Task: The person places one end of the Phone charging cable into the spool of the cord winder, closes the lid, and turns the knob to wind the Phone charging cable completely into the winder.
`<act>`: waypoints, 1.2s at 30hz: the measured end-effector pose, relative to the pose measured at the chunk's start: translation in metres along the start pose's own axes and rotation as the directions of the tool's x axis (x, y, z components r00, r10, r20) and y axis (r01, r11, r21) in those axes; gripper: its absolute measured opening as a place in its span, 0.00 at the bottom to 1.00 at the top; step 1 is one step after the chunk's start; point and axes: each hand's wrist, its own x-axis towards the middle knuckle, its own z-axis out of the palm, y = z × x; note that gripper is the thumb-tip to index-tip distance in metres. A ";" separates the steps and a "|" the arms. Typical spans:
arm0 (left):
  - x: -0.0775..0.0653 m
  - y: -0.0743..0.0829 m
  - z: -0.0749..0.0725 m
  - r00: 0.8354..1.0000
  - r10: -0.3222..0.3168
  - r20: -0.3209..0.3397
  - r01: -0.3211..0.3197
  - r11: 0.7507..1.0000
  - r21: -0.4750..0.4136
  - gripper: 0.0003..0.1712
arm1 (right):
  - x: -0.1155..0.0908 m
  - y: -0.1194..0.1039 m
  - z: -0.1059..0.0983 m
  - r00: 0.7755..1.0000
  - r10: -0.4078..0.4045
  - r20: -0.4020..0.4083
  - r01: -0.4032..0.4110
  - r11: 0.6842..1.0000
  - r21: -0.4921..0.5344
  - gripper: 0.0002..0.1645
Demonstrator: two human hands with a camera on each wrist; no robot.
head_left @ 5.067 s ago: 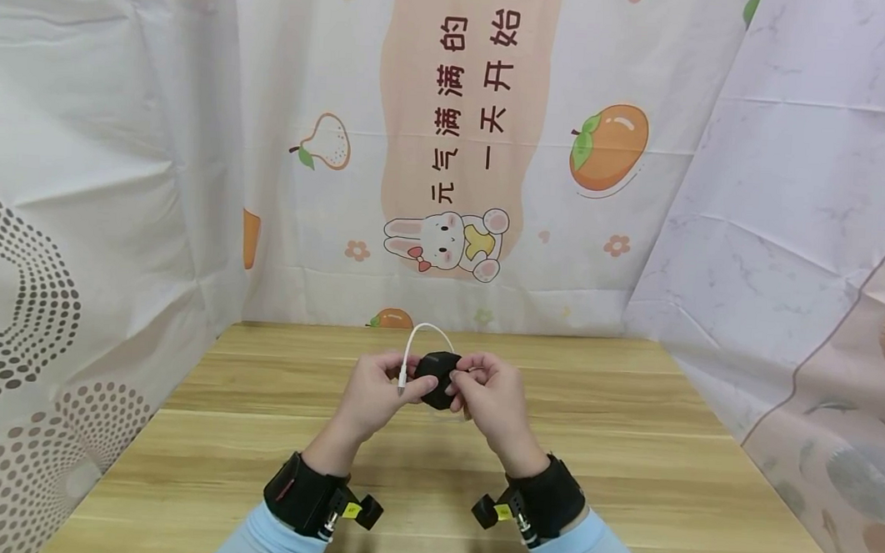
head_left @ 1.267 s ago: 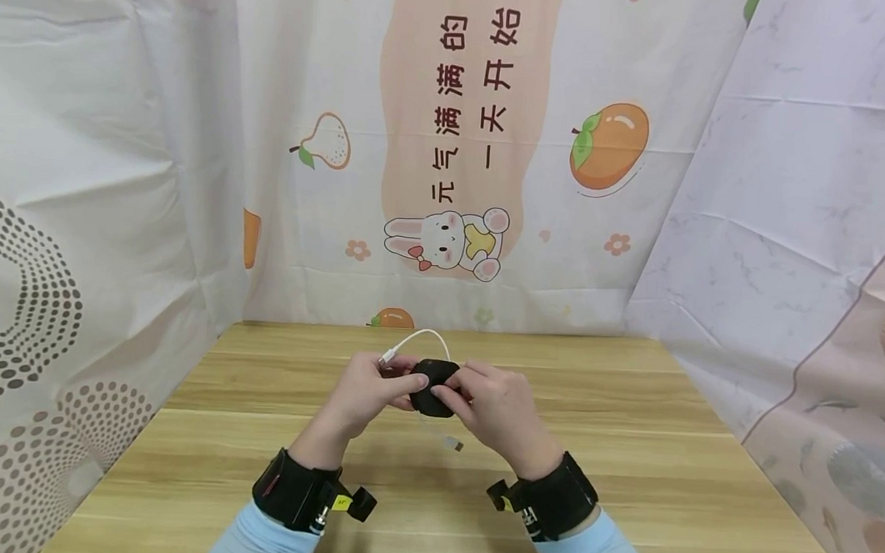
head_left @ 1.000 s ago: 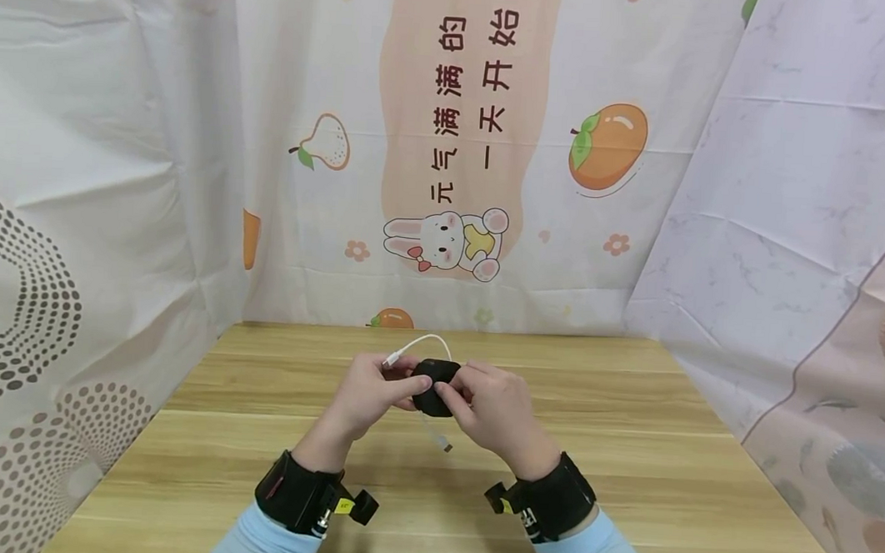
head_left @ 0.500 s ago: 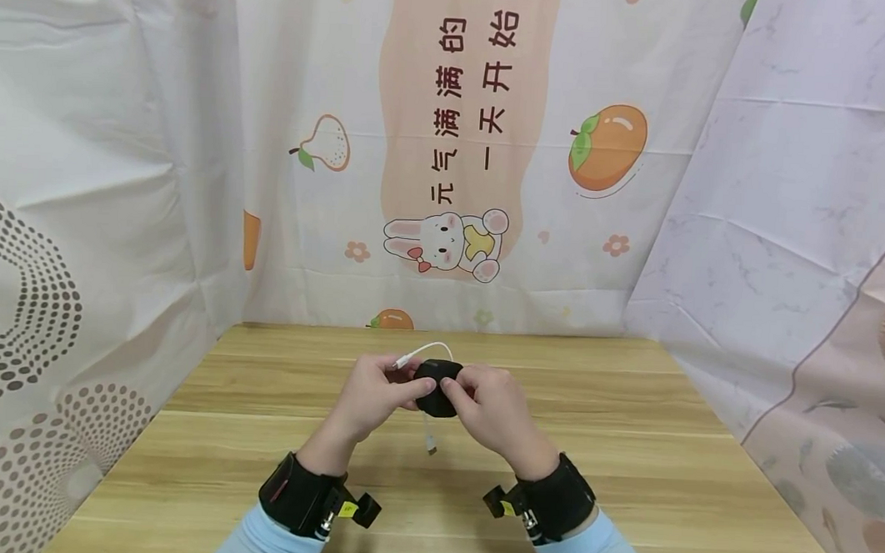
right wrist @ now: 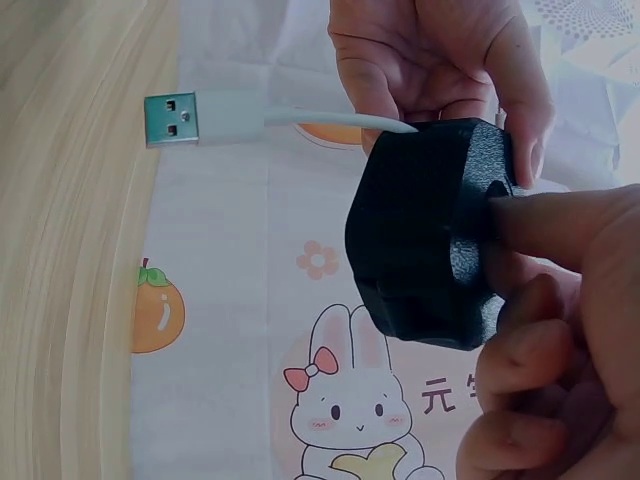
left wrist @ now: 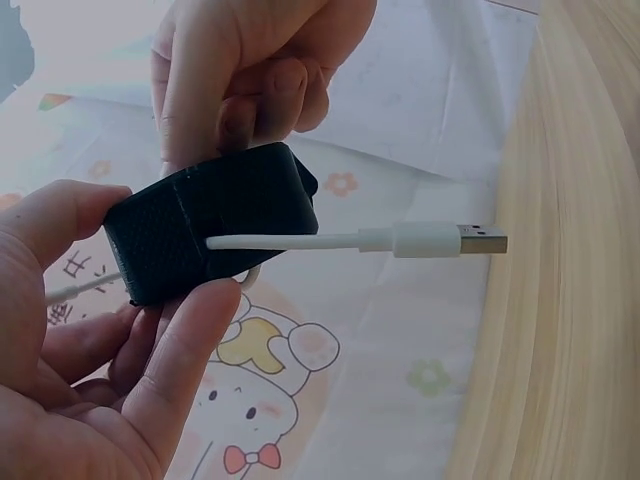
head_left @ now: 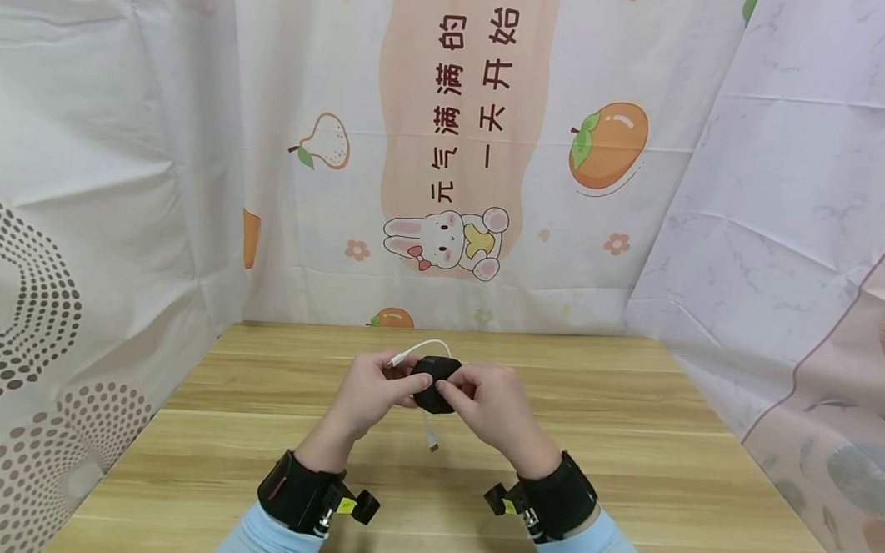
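Observation:
Over the table, both hands hold a small black faceted case [head_left: 438, 366] with a white USB cable threaded through it. My left hand [head_left: 365, 393] grips the case's left side between thumb and fingers. On the other side, my right hand [head_left: 496, 403] pinches it with thumb and index finger; part of that contact is hidden behind the fingertips. From the case's underside sticks out the cable's USB-A plug [left wrist: 450, 241], metal end free. At the far side the cable [head_left: 432, 341] arcs over to a slim white connector [head_left: 397, 360] above my left hand.
The wooden table [head_left: 430, 518] stretches out beneath the hands. A white printed curtain [head_left: 303, 219] with fruit and a rabbit hangs at its back edge, and more sheets [head_left: 777, 202] close off both sides. Each wrist wears a black strap [head_left: 299, 493] with a small camera.
The USB-A plug has come into view below the case and swung from right to left. The cable arc sits lower and its slim connector has tilted. Both hands still hold the case.

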 end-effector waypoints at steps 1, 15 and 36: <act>0.000 0.000 0.000 1.000 -0.006 -0.003 0.006 1.000 -0.001 0.12 | 0.000 0.000 0.000 1.000 -0.010 0.000 0.010 1.000 -0.017 0.11; 0.001 -0.001 -0.010 0.997 -0.062 -0.052 0.061 0.998 -0.016 0.13 | 0.002 0.001 -0.013 0.986 -0.138 -0.091 0.138 0.990 -0.008 0.05; 0.005 -0.004 -0.017 0.992 -0.122 -0.044 0.120 0.992 -0.048 0.13 | 0.006 0.005 -0.037 0.934 -0.314 -0.168 0.297 0.947 -0.119 0.16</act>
